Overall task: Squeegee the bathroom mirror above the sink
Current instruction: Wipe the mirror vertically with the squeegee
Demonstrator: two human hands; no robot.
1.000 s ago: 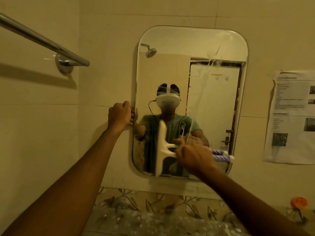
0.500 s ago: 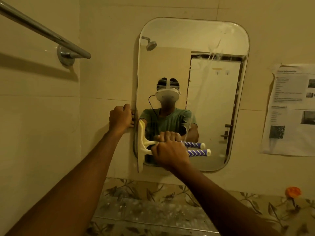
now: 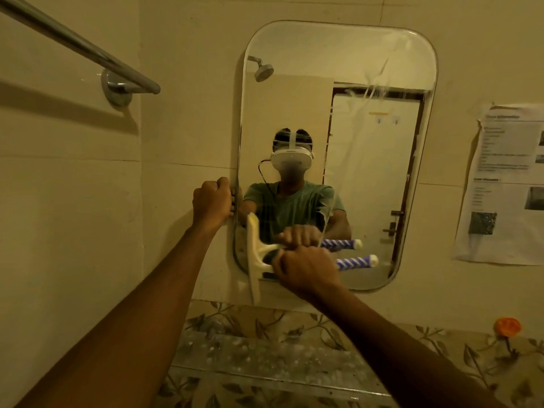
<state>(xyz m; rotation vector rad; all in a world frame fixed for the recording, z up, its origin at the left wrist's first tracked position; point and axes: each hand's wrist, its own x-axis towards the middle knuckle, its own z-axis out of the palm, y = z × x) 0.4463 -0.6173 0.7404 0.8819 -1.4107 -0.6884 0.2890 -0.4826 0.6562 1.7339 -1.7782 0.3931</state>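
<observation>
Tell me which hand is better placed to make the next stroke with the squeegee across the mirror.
The right hand, probably. It already grips the blue-and-white striped handle of the cream plastic squeegee, whose blade stands upright at the lower left edge of the rounded wall mirror. The left hand is closed on the mirror's left rim, apparently steadying it.

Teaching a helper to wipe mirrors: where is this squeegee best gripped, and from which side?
Grip the squeegee by its striped handle, from the right: the blade stands upright at the mirror's left edge, handle pointing right, as the right hand holds it.
</observation>
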